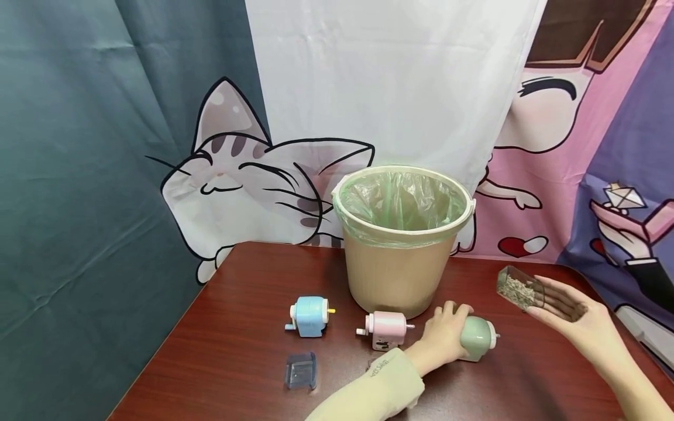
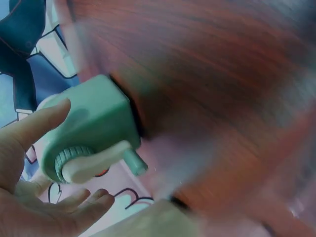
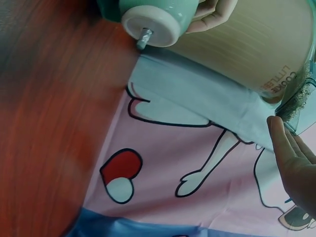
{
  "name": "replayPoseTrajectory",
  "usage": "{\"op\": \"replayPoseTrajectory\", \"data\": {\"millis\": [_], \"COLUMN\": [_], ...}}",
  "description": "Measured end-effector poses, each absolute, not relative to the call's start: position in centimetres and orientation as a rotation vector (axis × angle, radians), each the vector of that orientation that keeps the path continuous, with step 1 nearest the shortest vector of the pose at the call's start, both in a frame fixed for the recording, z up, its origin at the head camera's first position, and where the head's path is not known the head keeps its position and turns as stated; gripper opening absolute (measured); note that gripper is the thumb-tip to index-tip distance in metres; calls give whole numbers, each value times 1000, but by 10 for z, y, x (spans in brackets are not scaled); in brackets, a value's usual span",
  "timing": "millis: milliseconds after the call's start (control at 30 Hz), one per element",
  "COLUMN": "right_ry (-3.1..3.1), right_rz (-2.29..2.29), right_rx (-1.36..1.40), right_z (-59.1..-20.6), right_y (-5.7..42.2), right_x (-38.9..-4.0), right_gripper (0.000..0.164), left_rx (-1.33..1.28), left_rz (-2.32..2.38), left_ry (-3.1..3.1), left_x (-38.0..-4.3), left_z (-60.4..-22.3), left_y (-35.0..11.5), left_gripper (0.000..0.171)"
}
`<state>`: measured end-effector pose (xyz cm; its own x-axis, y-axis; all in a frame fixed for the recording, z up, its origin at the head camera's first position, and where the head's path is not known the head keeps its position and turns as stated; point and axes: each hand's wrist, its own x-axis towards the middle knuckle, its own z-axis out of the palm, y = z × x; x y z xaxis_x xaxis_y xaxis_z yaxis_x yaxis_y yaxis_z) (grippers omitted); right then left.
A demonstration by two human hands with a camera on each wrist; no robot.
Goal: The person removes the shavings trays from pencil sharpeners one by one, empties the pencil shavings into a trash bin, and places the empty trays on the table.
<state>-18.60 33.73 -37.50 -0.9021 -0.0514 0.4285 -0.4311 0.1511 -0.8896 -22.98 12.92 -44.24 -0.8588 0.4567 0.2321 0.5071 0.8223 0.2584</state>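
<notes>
My left hand point(image 1: 444, 334) grips a green crank pencil sharpener point(image 1: 476, 338) on the table, its thumb showing against the body in the left wrist view. The sharpener's crank point(image 2: 101, 164) faces that hand, and a pencil tip point(image 3: 144, 37) sticks out of the opposite white end. Over the table's right side, my right hand point(image 1: 571, 310) holds a clear shavings drawer point(image 1: 518, 287) between thumb and fingers. Pale pencil shavings point(image 3: 297, 104) lie inside this tilted drawer. Beside the left hand stands a pink crank sharpener point(image 1: 388, 328) with a pencil in it.
A beige bin point(image 1: 400, 269) lined with a green plastic bag point(image 1: 400, 199) stands at the back. To the left are a blue sharpener point(image 1: 310, 316) holding a yellow pencil and a dark clear drawer point(image 1: 301, 371). A printed curtain point(image 1: 316, 88) hangs behind the table point(image 1: 221, 351).
</notes>
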Motion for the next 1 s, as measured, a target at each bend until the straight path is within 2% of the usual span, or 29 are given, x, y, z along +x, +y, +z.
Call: {"op": "replayPoseTrajectory", "data": {"millis": [367, 600, 800, 1000], "right_ry": [-2159, -2144, -2082, -2024], "right_rz": [1671, 1579, 1637, 1675], "right_rx": [554, 535, 603, 735], "right_z": [-361, -359, -352, -345], "right_y": [301, 274, 245, 223], "right_x": [-191, -186, -184, -186], "right_gripper": [58, 60, 58, 58], "left_rx": [-896, -948, -916, -764], "left_rz": [-527, -571, -690, -917], "left_ry": [-2746, -2631, -2546, -2494], "left_x": [-227, -216, -213, -225], "left_z": [-426, -420, -414, -402], "left_y": [84, 59, 31, -3], "left_gripper": [68, 53, 43, 38]}}
